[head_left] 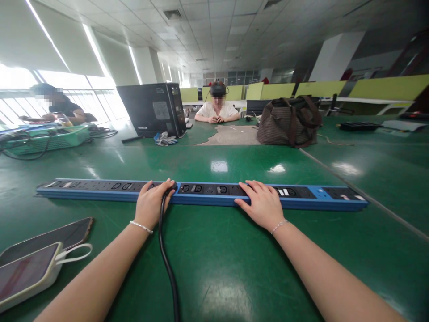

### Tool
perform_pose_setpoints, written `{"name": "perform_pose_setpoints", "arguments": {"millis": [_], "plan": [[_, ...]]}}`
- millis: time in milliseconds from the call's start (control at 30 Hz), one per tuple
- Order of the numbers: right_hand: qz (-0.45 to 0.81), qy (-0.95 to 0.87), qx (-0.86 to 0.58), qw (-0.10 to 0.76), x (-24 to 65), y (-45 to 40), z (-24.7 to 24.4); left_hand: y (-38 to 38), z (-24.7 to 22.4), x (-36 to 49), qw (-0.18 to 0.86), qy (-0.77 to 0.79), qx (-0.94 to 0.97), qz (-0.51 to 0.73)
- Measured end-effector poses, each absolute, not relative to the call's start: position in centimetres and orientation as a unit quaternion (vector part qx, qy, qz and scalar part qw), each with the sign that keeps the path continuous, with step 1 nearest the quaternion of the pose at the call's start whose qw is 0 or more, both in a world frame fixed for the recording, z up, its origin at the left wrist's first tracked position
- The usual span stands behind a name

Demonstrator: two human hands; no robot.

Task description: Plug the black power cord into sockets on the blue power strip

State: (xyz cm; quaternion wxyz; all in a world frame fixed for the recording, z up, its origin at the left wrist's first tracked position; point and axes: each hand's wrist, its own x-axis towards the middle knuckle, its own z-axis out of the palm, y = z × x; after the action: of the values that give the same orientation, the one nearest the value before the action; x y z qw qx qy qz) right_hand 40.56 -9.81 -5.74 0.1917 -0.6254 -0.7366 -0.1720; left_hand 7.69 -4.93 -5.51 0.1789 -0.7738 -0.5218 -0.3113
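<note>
A long blue power strip [204, 200] with black sockets lies crosswise on the green table. My left hand [152, 203] is closed around a black plug at the strip, left of its middle. From this plug a thick black cable [165, 250] runs down toward the near table edge. Right of the middle, my right hand [263, 203] rests on the strip, its fingers spread over the sockets and nothing gripped.
Two phones [28, 268] lie at the near left, one with a white cable. Farther back are a green basket [63, 138], a black computer case [150, 109], gloves [165, 139] and a brown bag [288, 123]. One person sits opposite, another at the far left.
</note>
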Motion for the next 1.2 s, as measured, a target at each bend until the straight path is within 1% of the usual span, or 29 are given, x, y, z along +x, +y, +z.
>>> {"name": "perform_pose_setpoints", "arguments": {"millis": [200,400,467,600,733,900,1000,1100,1200], "plan": [[-0.175,-0.735,-0.625,0.196,40.6,-9.7,-5.9,-5.2,-5.8,7.8,0.131,-0.538,-0.768,-0.322],[-0.172,-0.734,-0.625,0.202,40.5,-9.7,-5.9,-5.1,-6.1,8.0,0.105,-0.540,-0.760,-0.347],[-0.174,-0.734,-0.625,0.202,40.5,-9.7,-5.9,-5.1,-5.8,8.1,0.092,-0.535,-0.749,-0.381],[-0.178,-0.734,-0.623,0.203,40.5,-9.7,-5.8,-5.6,-4.5,8.4,0.109,-0.539,-0.662,-0.509],[-0.180,-0.734,-0.623,0.204,40.5,-9.8,-5.8,-6.1,-4.2,9.0,0.095,-0.573,-0.671,-0.461],[-0.180,-0.732,-0.623,0.209,40.5,-9.8,-5.9,-6.2,-4.3,12.1,0.054,-0.548,-0.710,-0.439],[-0.178,-0.730,-0.625,0.212,40.4,-9.8,-5.9,-6.2,-3.7,14.9,0.035,-0.532,-0.752,-0.387],[-0.173,-0.731,-0.626,0.211,40.4,-9.9,-5.9,-6.4,-3.3,17.1,0.039,-0.524,-0.781,-0.337],[-0.170,-0.730,-0.627,0.213,40.4,-9.9,-5.8,-6.4,-3.3,18.0,0.051,-0.528,-0.785,-0.321]]}}
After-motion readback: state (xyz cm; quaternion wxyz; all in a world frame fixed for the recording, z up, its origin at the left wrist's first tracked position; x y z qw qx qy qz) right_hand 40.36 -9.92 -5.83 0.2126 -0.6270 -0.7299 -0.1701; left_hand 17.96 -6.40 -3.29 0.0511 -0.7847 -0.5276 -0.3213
